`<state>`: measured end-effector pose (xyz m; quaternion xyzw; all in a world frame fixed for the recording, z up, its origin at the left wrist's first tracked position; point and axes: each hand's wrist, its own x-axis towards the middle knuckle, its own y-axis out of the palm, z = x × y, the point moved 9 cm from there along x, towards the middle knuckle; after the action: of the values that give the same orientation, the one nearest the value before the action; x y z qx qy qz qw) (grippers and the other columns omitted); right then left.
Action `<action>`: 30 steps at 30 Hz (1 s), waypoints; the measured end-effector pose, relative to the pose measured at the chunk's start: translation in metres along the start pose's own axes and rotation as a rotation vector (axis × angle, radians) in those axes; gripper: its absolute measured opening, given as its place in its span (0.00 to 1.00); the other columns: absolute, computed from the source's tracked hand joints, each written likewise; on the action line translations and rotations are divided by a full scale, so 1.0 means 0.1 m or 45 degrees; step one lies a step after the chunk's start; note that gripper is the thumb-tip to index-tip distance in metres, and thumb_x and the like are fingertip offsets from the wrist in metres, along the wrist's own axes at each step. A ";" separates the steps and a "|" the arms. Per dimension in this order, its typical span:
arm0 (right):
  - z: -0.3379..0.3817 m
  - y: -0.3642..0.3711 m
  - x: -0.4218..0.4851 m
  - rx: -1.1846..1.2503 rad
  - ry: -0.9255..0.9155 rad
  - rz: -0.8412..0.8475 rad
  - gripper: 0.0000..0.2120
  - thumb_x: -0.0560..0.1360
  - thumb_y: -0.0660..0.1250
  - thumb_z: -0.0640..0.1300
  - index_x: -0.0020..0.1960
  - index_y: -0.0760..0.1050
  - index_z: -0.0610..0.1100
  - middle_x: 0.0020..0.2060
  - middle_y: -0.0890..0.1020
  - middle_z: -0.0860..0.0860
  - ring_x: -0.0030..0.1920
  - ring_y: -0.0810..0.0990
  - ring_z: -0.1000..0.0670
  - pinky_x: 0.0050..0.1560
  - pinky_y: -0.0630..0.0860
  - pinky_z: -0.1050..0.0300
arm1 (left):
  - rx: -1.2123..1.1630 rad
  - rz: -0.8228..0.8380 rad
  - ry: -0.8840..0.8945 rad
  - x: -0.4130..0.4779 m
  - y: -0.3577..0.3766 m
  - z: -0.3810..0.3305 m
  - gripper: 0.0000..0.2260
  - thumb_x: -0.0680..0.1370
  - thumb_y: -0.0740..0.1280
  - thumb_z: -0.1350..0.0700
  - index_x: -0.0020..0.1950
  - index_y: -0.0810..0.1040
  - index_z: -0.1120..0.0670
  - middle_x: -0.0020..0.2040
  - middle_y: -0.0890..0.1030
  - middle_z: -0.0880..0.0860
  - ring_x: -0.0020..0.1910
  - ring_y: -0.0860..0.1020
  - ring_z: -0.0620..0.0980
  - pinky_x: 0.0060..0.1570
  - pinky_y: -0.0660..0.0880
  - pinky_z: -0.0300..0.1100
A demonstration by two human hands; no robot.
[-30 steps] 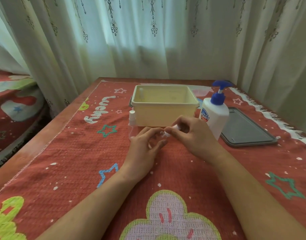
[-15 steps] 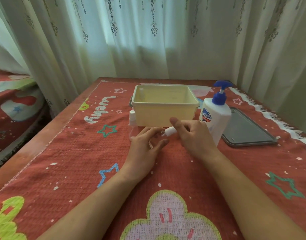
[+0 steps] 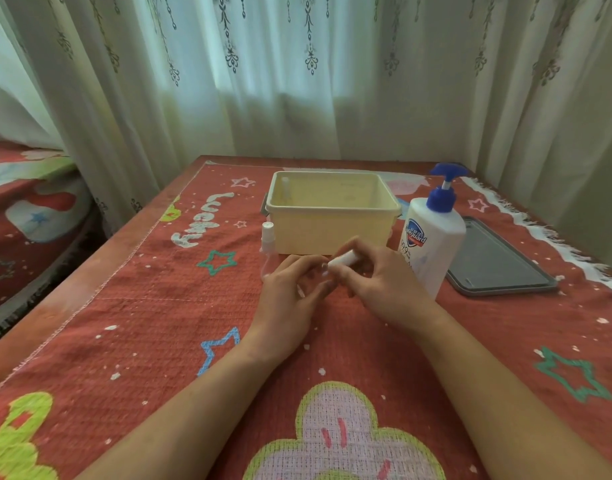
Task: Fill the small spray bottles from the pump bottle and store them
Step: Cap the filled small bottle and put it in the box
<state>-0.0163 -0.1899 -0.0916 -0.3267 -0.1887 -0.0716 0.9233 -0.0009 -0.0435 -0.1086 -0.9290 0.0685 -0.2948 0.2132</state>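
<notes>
Head view: left hand [image 3: 290, 296] fingers curl round a small spray bottle [image 3: 344, 260], steadying it low over the counter [image 3: 159, 323] while right hand [image 3: 384, 287] fingers pinch its white top, probably to twist it; pump bottle [image 3: 432, 244] waits just beside, box [image 3: 332, 233] behind

Left grip [image 3: 290, 289] curled round small bottle [image 3: 308, 284]; right grip [image 3: 384, 282] pinching cap [image 3: 344, 259]; grips close.

**One head-worn view**

A single wide-angle camera at the person's head tilts forward and down over the table [image 3: 100, 268], close above it. The left hand [image 3: 290, 296] and right hand [image 3: 384, 289] sit near frame centre. The curtain [image 3: 297, 81] fills the upper half.
</notes>
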 end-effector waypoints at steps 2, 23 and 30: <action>-0.04 -0.06 0.01 -0.043 0.054 -0.084 0.17 0.76 0.69 0.61 0.38 0.78 0.49 0.29 0.80 0.56 0.31 0.78 0.56 0.38 0.78 0.49 | -0.008 0.023 0.024 -0.01 0.02 -0.04 0.13 0.75 0.74 0.54 0.60 0.82 0.50 0.53 0.81 0.42 0.54 0.77 0.38 0.53 0.71 0.28; -0.03 -0.04 0.01 0.183 0.054 0.032 0.13 0.74 0.72 0.55 0.45 0.78 0.45 0.32 0.82 0.50 0.30 0.78 0.51 0.33 0.76 0.50 | -0.037 0.123 0.120 -0.01 0.06 -0.13 0.11 0.79 0.70 0.57 0.61 0.81 0.52 0.51 0.79 0.45 0.52 0.76 0.34 0.52 0.67 0.25; -0.06 -0.01 -0.04 0.389 0.144 0.025 0.10 0.77 0.71 0.49 0.47 0.78 0.42 0.32 0.81 0.51 0.31 0.78 0.51 0.32 0.75 0.54 | 0.011 0.034 0.163 0.00 -0.03 -0.16 0.11 0.75 0.74 0.54 0.57 0.82 0.49 0.49 0.81 0.46 0.49 0.78 0.38 0.49 0.71 0.28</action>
<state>-0.0184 -0.1945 -0.0962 -0.1796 -0.1419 -0.0512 0.9721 -0.0101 -0.0468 -0.0961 -0.9063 0.0931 -0.3511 0.2163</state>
